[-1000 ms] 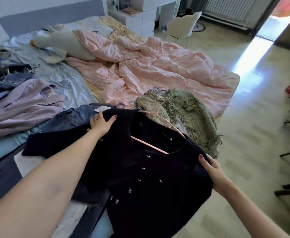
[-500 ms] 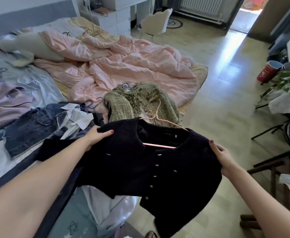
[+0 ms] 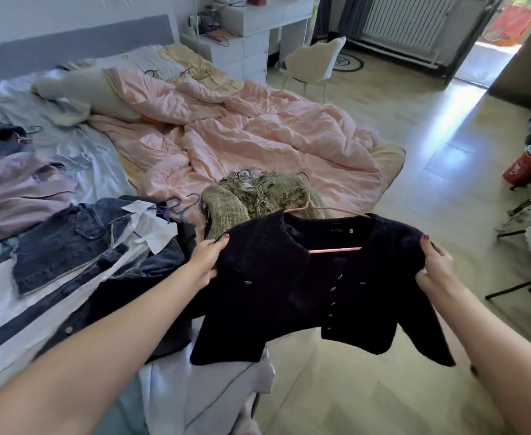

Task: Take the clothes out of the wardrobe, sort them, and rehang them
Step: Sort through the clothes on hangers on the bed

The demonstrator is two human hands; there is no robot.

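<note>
Head-camera view showed the thumb of the left hand point(image 3: 206, 260) lying over the near shoulder of a black jacket point(image 3: 317, 284), fingers tucked underneath and pinching the cloth, while the right hand point(image 3: 436, 271) pinched the opposite shoulder the same way, thumb on top. Between the two hands the jacket hung spread open, front toward the person, small buttons running down its placket, and a pink hanger point(image 3: 330, 233) sat inside the neckline with its hook pointing away toward the bed. A second before, the jacket had been lying low across the pile at the bed's edge with the left hand resting flat on it; by now it had been lifted clear and held out over the floor, just beside the mattress corner. That looked to me like the garment was seated on its hanger and ready to be carried to the wardrobe, which was not in sight. Just behind it lay a green fringed tweed jacket point(image 3: 257, 199) on the pink duvet point(image 3: 257, 133). Further left sat a denim jacket point(image 3: 69, 237) over a white shirt point(image 3: 154, 227), then a lilac garment point(image 3: 16, 196), each with a hanger, so several pieces seemed left to rehang.
</note>
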